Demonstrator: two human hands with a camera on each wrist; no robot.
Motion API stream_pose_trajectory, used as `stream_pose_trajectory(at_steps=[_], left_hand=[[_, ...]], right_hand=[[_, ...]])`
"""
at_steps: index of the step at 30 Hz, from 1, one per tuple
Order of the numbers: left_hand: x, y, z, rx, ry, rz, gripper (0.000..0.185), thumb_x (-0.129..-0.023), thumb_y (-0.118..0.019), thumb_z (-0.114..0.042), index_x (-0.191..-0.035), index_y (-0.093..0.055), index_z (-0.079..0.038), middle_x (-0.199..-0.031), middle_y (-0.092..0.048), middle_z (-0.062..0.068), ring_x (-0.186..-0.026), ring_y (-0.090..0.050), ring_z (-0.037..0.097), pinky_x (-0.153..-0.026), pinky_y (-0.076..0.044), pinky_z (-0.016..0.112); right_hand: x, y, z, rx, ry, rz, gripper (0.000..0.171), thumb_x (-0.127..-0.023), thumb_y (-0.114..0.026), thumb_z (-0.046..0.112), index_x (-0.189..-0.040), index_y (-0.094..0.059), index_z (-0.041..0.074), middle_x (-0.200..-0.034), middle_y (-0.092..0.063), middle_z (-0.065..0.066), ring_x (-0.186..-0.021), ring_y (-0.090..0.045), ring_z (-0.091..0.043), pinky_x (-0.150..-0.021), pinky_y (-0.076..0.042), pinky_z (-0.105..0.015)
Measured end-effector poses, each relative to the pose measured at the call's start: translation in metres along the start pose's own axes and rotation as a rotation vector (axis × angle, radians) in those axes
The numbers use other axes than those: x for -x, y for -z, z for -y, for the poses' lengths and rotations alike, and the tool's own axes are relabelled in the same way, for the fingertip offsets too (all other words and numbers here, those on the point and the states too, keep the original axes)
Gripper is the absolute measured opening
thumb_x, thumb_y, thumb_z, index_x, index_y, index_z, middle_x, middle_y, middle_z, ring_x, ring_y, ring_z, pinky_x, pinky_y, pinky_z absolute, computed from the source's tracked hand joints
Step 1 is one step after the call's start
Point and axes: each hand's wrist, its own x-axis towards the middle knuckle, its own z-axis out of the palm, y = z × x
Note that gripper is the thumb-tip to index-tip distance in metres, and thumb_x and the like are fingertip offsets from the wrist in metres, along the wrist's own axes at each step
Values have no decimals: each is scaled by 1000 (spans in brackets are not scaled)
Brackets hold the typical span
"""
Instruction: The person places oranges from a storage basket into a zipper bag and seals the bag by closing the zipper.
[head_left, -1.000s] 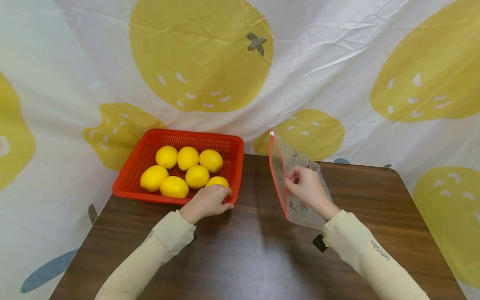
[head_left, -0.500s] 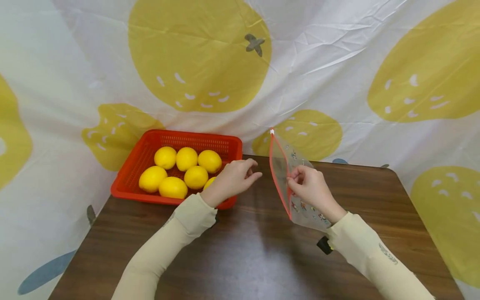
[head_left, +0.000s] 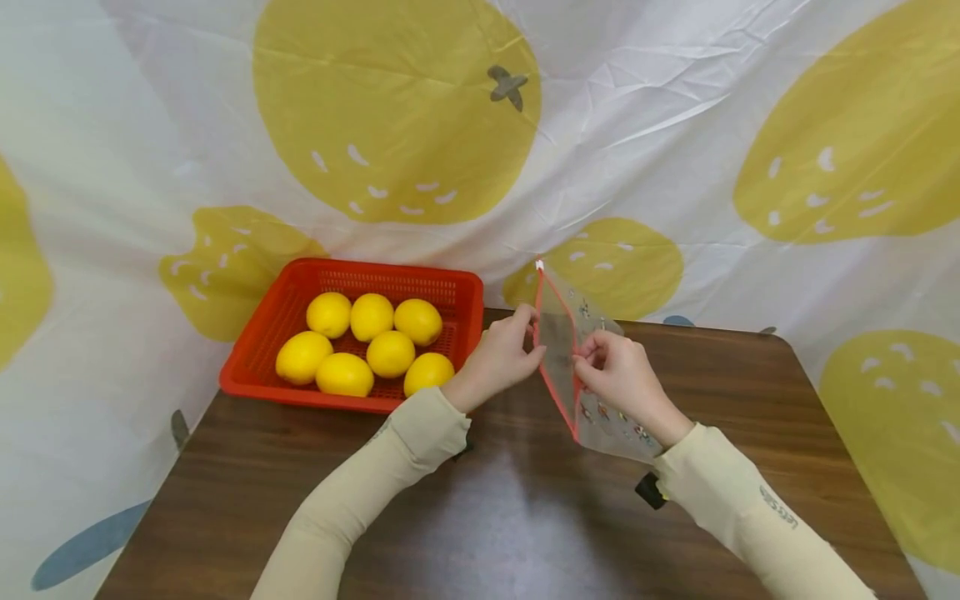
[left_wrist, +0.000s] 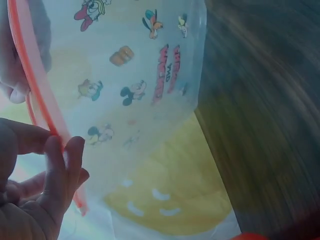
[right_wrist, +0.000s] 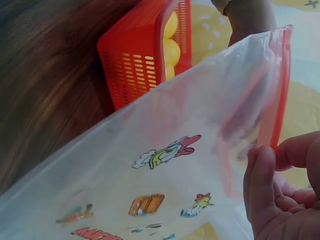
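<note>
A clear zip bag [head_left: 603, 425] with cartoon prints and red edging hangs over the table, its mouth spread apart and facing left. My right hand [head_left: 626, 375] pinches the right side of that red mouth between thumb and fingers. On the opposite side, my left hand [head_left: 498, 354] has its thumb and fingertips on the edging; in the left wrist view these fingers [left_wrist: 65, 160] pinch the red strip [left_wrist: 37, 70]. A white slider [head_left: 539, 264] sits at the bag's top corner. In the right wrist view, the printed bag [right_wrist: 165, 125] shows nothing inside it.
Left of the bag, a red plastic basket [head_left: 292, 393] holds several lemons [head_left: 343, 375]. Both stand on a dark wooden table [head_left: 495, 517]. Behind it hangs a white cloth [head_left: 637, 75] printed with yellow fruit.
My left hand has left the lemon at the basket's right front, moved right, and taken hold of the bag's left edge. My right hand keeps its grip; the bag's mouth is spread wider.
</note>
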Motion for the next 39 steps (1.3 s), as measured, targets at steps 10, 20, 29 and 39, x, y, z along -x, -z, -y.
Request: stream_pose_trajectory(at_steps=[10, 20, 29, 39], left_hand=[[2, 3, 10, -117, 23, 55, 42, -75, -59, -3, -117, -56, -3, -90, -54, 7, -73, -48, 18, -60, -40, 26], [2, 7, 15, -146, 59, 110, 60, -73, -62, -8, -131, -47, -6, -108, -54, 9, -73, -50, 19, -67, -42, 32], [5, 16, 21, -137, 137, 211, 74, -71, -68, -11, -137, -37, -4, -113, -49, 11, -76, -50, 21, -64, -46, 26], [5, 31, 18, -61, 64, 232, 72, -72, -64, -6, -138, -36, -7, -111, -49, 9, -81, -48, 19, -65, -44, 25]], right_hand=[[-11, 18, -2, 229, 99, -15, 23, -73, -55, -2, -96, -54, 3, -78, -56, -9, -59, -51, -15, -54, -40, -28], [-30, 34, -4, 470, -8, 292, 54, -73, -50, 3, -127, -49, -4, -66, -42, -7, -48, -25, -13, -44, -22, -24], [-33, 56, -4, 474, -150, 404, 69, -73, -60, 9, -135, -35, -7, -68, -54, -7, -44, -38, -11, -46, -34, -28], [-26, 79, 2, 416, -129, 358, 67, -77, -62, 13, -136, -35, -4, -61, -49, -4, -45, -51, -13, -49, -38, -29]])
